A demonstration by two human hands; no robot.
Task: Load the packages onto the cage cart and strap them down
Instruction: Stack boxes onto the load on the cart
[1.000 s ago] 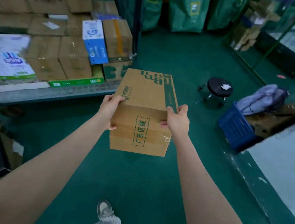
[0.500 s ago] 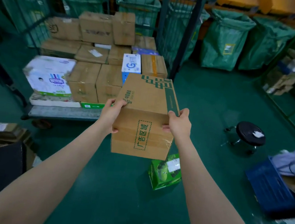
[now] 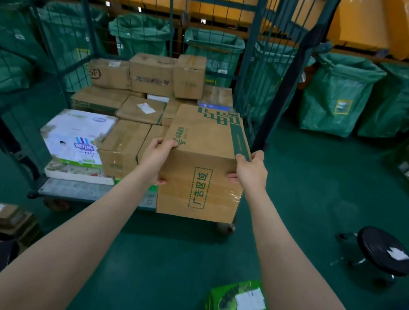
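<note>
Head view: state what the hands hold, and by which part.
The cardboard box, by both: left hand grips its upper left edge, right hand its upper right edge.

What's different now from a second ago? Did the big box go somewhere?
The cardboard box was carried toward the cage cart, now close and straight ahead. The black stool slid to the view's lower right, and a green package on the floor came into sight. The left hand and right hand grip the box's sides as before; nothing was let go.
</note>
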